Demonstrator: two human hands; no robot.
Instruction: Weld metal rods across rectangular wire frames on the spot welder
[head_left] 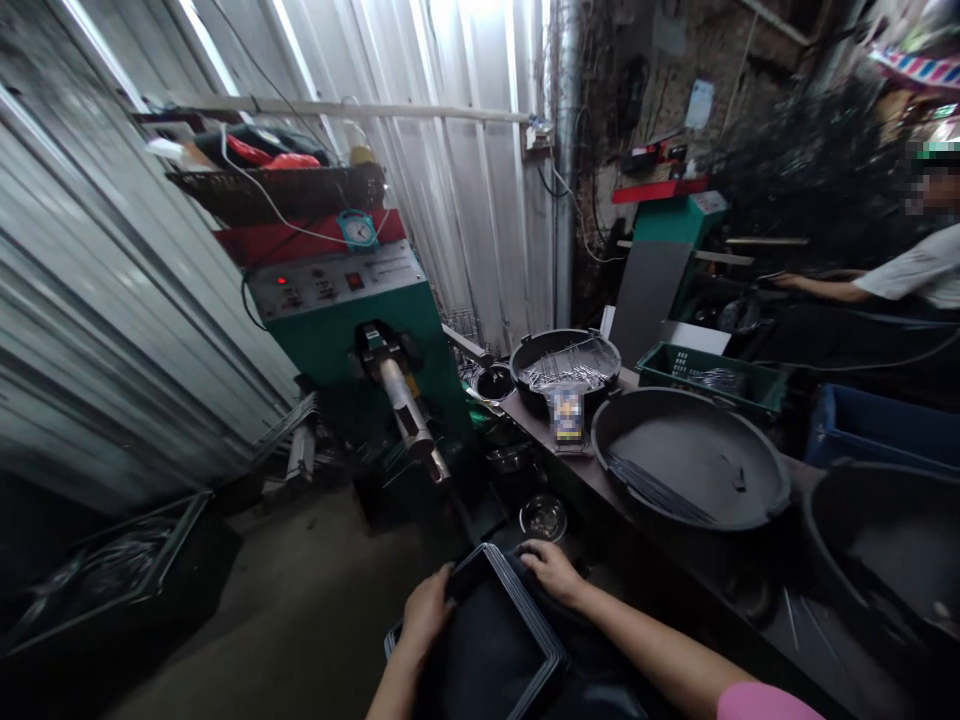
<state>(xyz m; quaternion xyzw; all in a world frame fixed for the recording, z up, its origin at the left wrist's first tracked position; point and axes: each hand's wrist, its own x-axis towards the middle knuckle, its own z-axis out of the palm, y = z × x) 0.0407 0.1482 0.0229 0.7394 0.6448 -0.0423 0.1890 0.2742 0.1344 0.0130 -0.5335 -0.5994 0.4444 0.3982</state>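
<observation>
A stack of thin rectangular metal frames [525,607] rests on dark cloth over my lap. My left hand [427,608] is at the stack's left side, its fingers bent round the edge and partly hidden. On the other side, my right hand [551,572] lies beside the top right corner, fingers curled over dark material; whether it grips a frame I cannot tell. Ahead stands a green machine [360,330] with a metal arm [409,410] pointing toward me.
To the right, a bench [637,515] bears round black basins [690,450], one with metal pieces [570,370]. A green crate [709,380] and blue bin [885,425] sit beyond. A metal bowl [543,518] is low ahead. Far right, a person [919,270] works.
</observation>
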